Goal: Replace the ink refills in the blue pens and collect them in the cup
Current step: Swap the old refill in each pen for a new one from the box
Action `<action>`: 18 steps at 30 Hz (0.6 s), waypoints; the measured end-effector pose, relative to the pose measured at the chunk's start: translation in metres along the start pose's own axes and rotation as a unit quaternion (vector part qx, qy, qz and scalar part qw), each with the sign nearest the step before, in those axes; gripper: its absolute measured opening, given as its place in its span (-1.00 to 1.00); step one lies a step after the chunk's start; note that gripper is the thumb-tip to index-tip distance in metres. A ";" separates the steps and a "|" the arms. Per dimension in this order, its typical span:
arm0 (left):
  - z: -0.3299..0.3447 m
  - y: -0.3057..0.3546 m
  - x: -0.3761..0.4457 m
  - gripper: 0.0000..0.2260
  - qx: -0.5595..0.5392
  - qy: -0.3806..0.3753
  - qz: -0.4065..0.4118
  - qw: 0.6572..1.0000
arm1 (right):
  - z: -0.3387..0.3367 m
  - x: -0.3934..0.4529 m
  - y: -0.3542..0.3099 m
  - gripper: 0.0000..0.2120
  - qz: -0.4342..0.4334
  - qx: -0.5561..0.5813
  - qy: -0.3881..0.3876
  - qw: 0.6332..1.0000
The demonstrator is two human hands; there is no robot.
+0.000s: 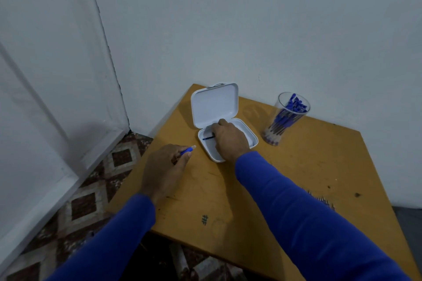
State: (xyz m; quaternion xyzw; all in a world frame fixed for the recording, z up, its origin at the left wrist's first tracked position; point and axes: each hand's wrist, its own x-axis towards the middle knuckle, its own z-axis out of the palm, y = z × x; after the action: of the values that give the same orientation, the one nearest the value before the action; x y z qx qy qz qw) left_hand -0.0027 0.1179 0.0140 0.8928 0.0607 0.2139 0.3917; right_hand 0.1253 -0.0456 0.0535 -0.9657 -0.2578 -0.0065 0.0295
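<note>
at frame centre the right hand [229,138] reaches into the open white case [247,134], seemingly pinching a thin ink refill [208,138]. left of it, the left hand [165,170] grips a blue pen [187,150]. the cup [286,117] of pens stands upper right.

The open box [228,141] sits on the table [296,166], toward its far side, lid raised behind its tray. Right of the box, near it, stands the cup [286,118] with pens [288,112] in it. The right hand [229,139] reaches into the box, a refill [208,137] at its fingers. Left of the box and nearer, the left hand [166,171] holds a pen [188,150] over the table.
</note>
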 end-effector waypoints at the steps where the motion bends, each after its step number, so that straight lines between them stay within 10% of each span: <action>1: 0.001 -0.001 0.000 -0.83 -0.002 0.000 0.002 1.000 | -0.001 0.001 0.000 -0.73 -0.004 0.000 -0.005 1.000; 18: 0.000 0.006 -0.002 -0.85 -0.012 0.009 0.014 1.000 | -0.030 -0.020 -0.006 -0.71 -0.012 0.046 0.008 0.999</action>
State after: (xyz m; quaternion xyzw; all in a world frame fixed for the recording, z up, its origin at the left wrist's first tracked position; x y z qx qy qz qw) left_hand -0.0050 0.1133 0.0177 0.8869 0.0492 0.2276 0.3990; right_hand 0.1046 -0.0519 0.0832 -0.9602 -0.2688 -0.0024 0.0754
